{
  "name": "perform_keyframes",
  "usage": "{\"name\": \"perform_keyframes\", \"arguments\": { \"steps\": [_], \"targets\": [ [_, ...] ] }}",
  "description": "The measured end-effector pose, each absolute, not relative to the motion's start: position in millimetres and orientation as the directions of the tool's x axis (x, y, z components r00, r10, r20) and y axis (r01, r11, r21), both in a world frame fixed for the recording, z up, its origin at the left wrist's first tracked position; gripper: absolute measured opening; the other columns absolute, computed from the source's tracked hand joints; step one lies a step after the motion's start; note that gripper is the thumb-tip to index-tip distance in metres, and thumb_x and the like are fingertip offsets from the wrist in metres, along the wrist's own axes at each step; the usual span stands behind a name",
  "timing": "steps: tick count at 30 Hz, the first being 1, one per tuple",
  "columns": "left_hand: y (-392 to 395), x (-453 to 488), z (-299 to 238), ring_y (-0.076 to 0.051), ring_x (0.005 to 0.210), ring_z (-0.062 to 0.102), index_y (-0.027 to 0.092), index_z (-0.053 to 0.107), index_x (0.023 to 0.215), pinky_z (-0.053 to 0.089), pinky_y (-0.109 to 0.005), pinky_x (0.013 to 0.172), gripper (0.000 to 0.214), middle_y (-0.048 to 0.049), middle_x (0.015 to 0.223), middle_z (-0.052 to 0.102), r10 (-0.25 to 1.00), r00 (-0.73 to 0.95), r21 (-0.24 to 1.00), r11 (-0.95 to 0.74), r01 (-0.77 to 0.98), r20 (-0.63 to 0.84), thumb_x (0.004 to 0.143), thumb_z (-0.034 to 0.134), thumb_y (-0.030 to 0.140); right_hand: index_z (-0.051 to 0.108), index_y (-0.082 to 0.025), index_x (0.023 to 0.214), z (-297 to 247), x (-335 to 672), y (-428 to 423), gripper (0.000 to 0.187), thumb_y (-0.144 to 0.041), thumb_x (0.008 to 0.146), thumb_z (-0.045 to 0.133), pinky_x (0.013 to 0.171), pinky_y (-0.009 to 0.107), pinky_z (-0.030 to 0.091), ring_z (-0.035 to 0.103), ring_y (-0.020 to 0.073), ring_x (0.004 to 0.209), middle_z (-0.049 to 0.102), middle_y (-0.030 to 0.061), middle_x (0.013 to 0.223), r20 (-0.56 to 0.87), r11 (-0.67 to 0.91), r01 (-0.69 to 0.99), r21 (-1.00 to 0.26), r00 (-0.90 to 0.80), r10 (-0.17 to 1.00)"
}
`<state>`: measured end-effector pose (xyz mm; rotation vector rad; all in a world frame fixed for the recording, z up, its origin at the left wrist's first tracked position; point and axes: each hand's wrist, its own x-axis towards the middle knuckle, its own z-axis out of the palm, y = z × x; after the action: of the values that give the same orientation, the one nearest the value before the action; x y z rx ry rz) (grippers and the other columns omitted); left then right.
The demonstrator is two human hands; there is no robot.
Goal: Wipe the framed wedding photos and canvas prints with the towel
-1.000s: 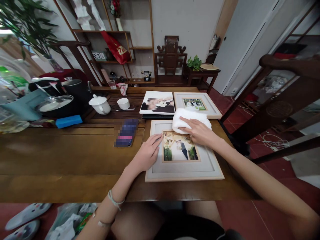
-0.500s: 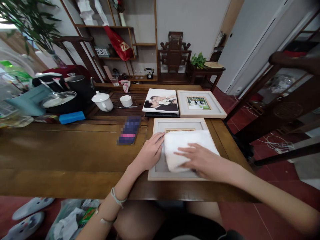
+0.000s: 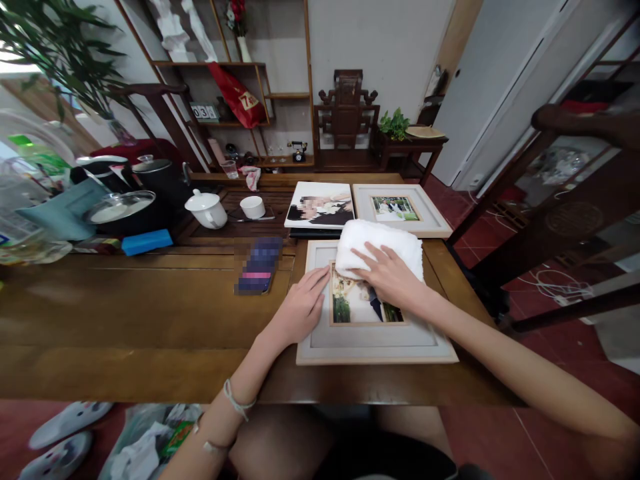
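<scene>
A light wooden picture frame [image 3: 325,343] lies flat near the table's front edge, with a photo [image 3: 345,303] inside a pale mat. My right hand [image 3: 390,270] presses on a folded white towel [image 3: 375,233], fingers spread over its top. The towel covers the frame's upper right part and the top of the photo. At the frame's left side rests my left hand [image 3: 303,307], open, its fingers stretched out and fingertips by the photo's left edge. Its thumb lies over the left border.
Behind stand another framed photo [image 3: 430,207] and a photo panel [image 3: 313,189] stacked on something dark. A phone [image 3: 257,267] lies left of my hands. Farther left are a white lidded cup [image 3: 205,208], a small white bowl [image 3: 253,207], a blue block [image 3: 147,242] and a lidded pan [image 3: 123,210].
My right hand has slid the towel up and away from me across the frame, uncovering the lower part of the photo. My left hand stays at the left border.
</scene>
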<state>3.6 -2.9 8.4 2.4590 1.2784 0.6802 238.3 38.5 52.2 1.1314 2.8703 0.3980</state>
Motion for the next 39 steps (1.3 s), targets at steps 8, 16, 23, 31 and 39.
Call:
{"name": "perform_keyframes", "arguments": {
  "steps": [8, 16, 23, 31, 39],
  "targets": [
    [-1, 1, 6, -0.028, 0.137, 0.035, 0.02, 0.04, 0.141, 0.039, -0.051, 0.108, 0.049, -0.0137, 0.149, 0.037, 0.799, 0.528, 0.475, -0.598, 0.646, 0.288, 0.093, 0.038, 0.015, 0.06, -0.025, 0.126, 74, 222, -39, 0.05, -0.014, 0.077, 0.061, 0.097, 0.055, 0.042, 0.04, 0.0398, 0.131, 0.04, 0.0106, 0.149, -0.111, 0.893, 0.449, -0.035, -0.889, 0.443],
    [-1, 3, 5, -0.028, 0.137, 0.035, 0.017, 0.035, 0.144, 0.036, -0.053, 0.109, 0.049, -0.0137, 0.149, 0.038, 0.82, 0.507, 0.447, -0.571, 0.689, 0.265, 0.095, 0.036, 0.017, 0.064, -0.028, 0.121, 71, 234, -53, 0.046, -0.013, 0.077, 0.064, 0.096, 0.051, 0.044, 0.042, 0.0366, 0.131, 0.043, 0.0062, 0.148, -0.099, 0.876, 0.482, -0.024, -0.873, 0.478],
    [-2, 4, 7, -0.026, 0.137, 0.035, 0.015, 0.037, 0.143, 0.036, -0.051, 0.11, 0.047, -0.0134, 0.148, 0.039, 0.828, 0.497, 0.433, -0.56, 0.707, 0.26, 0.097, 0.032, 0.019, 0.064, -0.025, 0.121, 64, 266, 57, 0.053, 0.002, 0.076, 0.055, 0.105, 0.054, 0.033, 0.037, 0.0335, 0.135, 0.044, 0.008, 0.146, 0.114, 0.702, 0.652, 0.286, -0.75, 0.651],
    [-1, 4, 7, -0.027, 0.137, 0.035, 0.017, 0.036, 0.143, 0.036, -0.052, 0.11, 0.047, -0.0124, 0.148, 0.04, 0.821, 0.504, 0.438, -0.57, 0.695, 0.269, 0.097, 0.032, 0.019, 0.059, -0.022, 0.128, 53, 257, 41, 0.06, 0.002, 0.073, 0.054, 0.097, 0.051, 0.042, 0.036, 0.0363, 0.134, 0.037, 0.0102, 0.151, 0.033, 0.784, 0.593, 0.183, -0.801, 0.598],
    [-2, 4, 10, -0.027, 0.138, 0.033, 0.018, 0.035, 0.145, 0.036, -0.052, 0.11, 0.051, -0.0127, 0.15, 0.037, 0.814, 0.524, 0.45, -0.577, 0.681, 0.251, 0.094, 0.035, 0.016, 0.062, -0.028, 0.121, 75, 246, -67, 0.045, -0.016, 0.077, 0.064, 0.1, 0.049, 0.043, 0.038, 0.0328, 0.134, 0.036, 0.006, 0.152, -0.078, 0.922, 0.355, -0.154, -0.935, 0.347]
  ]
}}
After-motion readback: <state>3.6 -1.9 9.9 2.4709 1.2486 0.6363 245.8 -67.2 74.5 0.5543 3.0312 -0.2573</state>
